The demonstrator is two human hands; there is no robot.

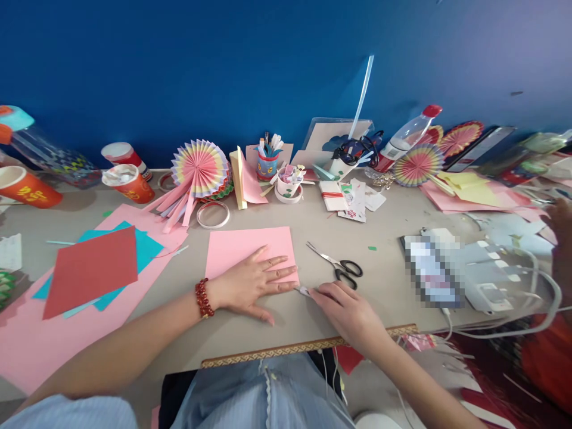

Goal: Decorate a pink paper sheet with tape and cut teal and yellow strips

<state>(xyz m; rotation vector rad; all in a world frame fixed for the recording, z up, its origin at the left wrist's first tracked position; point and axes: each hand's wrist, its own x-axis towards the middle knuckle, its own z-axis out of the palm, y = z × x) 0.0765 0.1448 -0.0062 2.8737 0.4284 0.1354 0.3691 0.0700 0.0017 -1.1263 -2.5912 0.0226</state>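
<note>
Head view: a pink paper sheet (241,243) lies flat on the grey table (384,226), in front of the person. The left hand (254,281) is spread palm down over its near part, fingers pointing toward 3 o'clock, a red beaded bracelet (202,298) at the wrist. At the sheet's 4 o'clock corner, the right hand (351,307) pinches a small white tool (302,290), its tip just beside the left index fingertip; whether it touches the paper I cannot tell.

Taking the sheet as the dial's centre, black-handled scissors (335,262) lie at 3 o'clock, near the right hand, with a blurred-out phone (433,271) farther along that line. Toward 11 o'clock are a tape roll (213,226) and, beyond it, a pleated paper fan (196,161). A scrap-filled white cup (288,187) stands near 1 o'clock, a red-capped bottle (409,134) leans at 2, and a red sheet (96,271) overlaps blue sheets (147,241) at 9.
</note>
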